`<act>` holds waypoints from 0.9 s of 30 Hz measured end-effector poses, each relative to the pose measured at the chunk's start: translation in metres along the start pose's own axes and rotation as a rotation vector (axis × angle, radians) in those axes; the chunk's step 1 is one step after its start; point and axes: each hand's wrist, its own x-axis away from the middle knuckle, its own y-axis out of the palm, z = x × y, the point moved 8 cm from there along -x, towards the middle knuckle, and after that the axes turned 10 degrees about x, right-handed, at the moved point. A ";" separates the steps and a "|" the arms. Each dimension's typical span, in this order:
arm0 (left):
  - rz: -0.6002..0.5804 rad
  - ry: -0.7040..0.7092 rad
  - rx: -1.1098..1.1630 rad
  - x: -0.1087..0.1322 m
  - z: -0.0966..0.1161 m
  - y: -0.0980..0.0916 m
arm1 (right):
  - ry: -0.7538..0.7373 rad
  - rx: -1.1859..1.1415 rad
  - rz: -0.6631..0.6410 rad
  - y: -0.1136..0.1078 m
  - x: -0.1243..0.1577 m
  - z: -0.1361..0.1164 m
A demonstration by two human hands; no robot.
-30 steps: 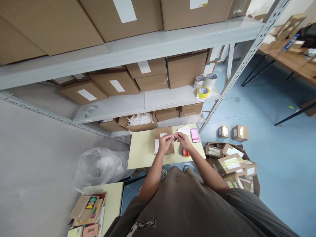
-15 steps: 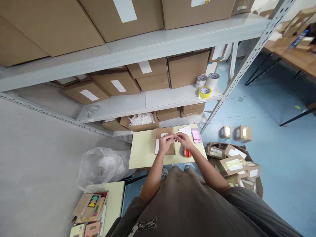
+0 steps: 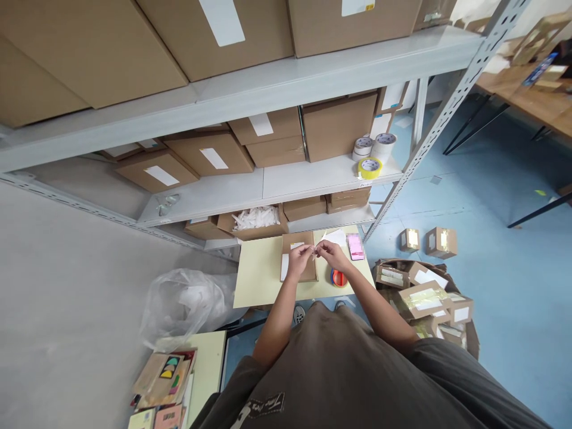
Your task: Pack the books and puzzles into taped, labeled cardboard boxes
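- I see the left hand (image 3: 299, 261) and the right hand (image 3: 333, 255) very close together, fingertips almost meeting, over the yellowish-cream rectangular table (image 3: 259, 271).
- Both sets of fingertips seem to pinch a small, thin, whitish piece (image 3: 314, 252). It is too small for me to tell its material, or which hand carries more of it.
- I judge this piece as very light and soft, maybe like film or paper. It can crease or tear, so I would keep it only by its edges, with a gentle pinch of thumb and forefinger.
- If it is smooth, it may also slip, therefore dry finger pads serve better than nails.
- Below the left hand lies the flat brown cardboard box with white labels (image 3: 309, 272). It rests on the table and is partly hidden by this hand.
- The box, I believe, is stiff but not strong; its weight I cannot know, because the contents do not show. I would take it by two opposite sides, near the corners, and not press the middle.
- Near the right hand are the white paper sheets (image 3: 336, 237), the pink-screened phone (image 3: 356, 246) and the red and blue round roll (image 3: 338, 278). The sheets look light and easy to bend.
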 end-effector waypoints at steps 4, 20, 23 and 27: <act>0.122 -0.076 0.148 -0.003 -0.015 -0.007 | 0.029 -0.059 0.024 -0.004 0.001 0.004; 0.024 0.120 -0.070 0.011 -0.002 0.009 | 0.116 -0.106 0.107 0.001 0.009 0.019; 0.050 0.029 -0.013 -0.001 -0.016 -0.010 | 0.107 -0.146 0.136 -0.001 0.010 0.021; 0.328 -0.030 0.149 -0.028 -0.017 -0.095 | 0.177 -0.237 0.285 -0.019 0.016 0.027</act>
